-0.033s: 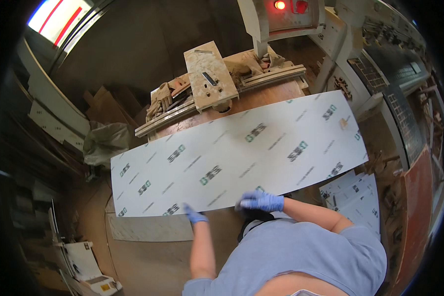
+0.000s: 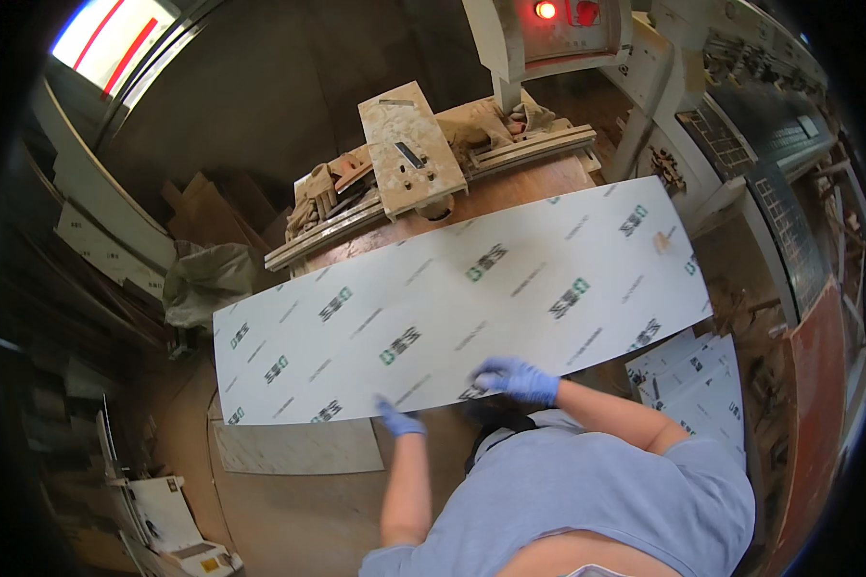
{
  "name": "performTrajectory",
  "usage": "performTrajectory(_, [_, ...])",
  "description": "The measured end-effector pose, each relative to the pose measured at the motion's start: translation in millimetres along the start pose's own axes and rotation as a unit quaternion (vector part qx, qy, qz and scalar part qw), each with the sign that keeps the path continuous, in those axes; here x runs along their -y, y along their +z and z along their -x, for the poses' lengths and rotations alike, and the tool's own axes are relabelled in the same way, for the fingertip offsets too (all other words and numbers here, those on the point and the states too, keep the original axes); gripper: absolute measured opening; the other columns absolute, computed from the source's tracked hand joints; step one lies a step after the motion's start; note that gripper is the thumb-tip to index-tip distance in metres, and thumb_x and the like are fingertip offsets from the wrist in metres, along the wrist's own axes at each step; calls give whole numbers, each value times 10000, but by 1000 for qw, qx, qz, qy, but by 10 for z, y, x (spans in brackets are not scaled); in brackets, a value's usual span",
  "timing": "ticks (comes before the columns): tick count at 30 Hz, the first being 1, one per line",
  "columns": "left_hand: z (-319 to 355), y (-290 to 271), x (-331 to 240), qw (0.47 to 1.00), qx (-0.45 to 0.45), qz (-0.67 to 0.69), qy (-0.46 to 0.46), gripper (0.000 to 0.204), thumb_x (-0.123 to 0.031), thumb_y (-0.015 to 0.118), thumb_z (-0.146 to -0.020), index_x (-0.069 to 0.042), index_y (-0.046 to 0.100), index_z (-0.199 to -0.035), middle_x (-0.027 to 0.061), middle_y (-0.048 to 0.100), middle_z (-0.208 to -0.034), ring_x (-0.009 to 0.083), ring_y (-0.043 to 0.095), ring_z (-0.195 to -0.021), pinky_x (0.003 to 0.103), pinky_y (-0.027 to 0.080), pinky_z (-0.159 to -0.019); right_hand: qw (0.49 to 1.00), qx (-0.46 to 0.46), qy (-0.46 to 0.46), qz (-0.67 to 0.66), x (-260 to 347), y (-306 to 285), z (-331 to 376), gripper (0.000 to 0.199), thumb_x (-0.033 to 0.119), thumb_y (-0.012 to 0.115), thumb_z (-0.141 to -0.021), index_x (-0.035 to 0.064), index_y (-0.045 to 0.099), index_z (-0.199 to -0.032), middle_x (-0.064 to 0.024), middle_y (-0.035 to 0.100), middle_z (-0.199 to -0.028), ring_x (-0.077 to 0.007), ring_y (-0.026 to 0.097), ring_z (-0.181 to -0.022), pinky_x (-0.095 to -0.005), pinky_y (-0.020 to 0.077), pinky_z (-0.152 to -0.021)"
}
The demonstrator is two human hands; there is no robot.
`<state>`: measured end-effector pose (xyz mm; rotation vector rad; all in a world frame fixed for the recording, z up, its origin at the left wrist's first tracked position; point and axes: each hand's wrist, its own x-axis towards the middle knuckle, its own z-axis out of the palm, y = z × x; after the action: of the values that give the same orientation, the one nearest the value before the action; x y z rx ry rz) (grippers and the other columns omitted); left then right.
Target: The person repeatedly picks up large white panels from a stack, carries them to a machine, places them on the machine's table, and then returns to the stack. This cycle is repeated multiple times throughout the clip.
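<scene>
A long white panel (image 2: pixel 443 308), printed all over with dark and green marks, lies across a brown-topped workbench (image 2: pixel 539 188), its near edge toward me. My left hand (image 2: pixel 399 419), in a blue glove, is at that near edge, left of the middle, one finger stretched over the surface and the others partly hidden. Farther right, my right hand (image 2: pixel 522 379), also in a blue glove, rests over the edge with its fingers apart on the panel. Near the panel's right end is a small tan patch (image 2: pixel 662 242).
Behind the panel stands a dusty machine head (image 2: pixel 409 154) with a long rail and rags. A control box (image 2: pixel 563 38) glows red above. More printed panels (image 2: pixel 688 380) lie at lower right; a pale board (image 2: pixel 298 448) lies at lower left. A reddish board (image 2: pixel 806 423) leans at right.
The panel has shifted slightly to the left. My left hand has slid a little right along its edge, and my right hand has moved right and farther onto the panel.
</scene>
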<state>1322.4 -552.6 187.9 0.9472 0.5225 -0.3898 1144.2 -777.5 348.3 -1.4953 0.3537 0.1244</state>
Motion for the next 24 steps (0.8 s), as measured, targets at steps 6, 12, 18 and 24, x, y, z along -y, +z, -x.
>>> performTrajectory(6, [641, 312, 622, 976, 6, 24, -217, 667, -605, 528, -813, -126, 476, -1273, 59, 524, -1264, 273, 494, -1136, 434, 436, -939, 634, -552, 137, 524, -1195, -1666, 729, 643, 465, 671, -701, 107, 510, -1210, -135, 492, -1236, -305, 449, -1154, -416, 335, -986])
performTrajectory(12, [360, 332, 498, 991, 93, 25, -96, 669, -628, 328, -876, -141, 452, -1318, 56, 488, -1321, 286, 447, -1189, 409, 344, -1017, 628, -603, 227, 437, -1116, -1692, 1011, 791, 554, 672, -677, 131, 443, -1304, -119, 390, -1370, -311, 377, -1244, -429, 299, -1021])
performTrajectory(18, [38, 164, 172, 992, 80, 18, -95, 719, -615, 356, -879, -77, 394, -1355, 89, 442, -1359, 291, 409, -1229, 401, 334, -1029, 671, -573, 218, 416, -951, -1421, 811, 746, 557, 676, -658, 145, 506, -1257, -119, 430, -1307, -282, 367, -1243, -445, 229, -1053])
performTrajectory(24, [-349, 11, -447, 989, 50, -139, -27, 574, -499, 431, -900, -84, 464, -1295, 69, 516, -1293, 269, 454, -1197, 404, 381, -1005, 713, -485, 148, 484, -661, -1222, 402, 724, 600, 629, -677, 161, 529, -1243, -156, 419, -1293, -299, 326, -1259, -520, 93, -1084])
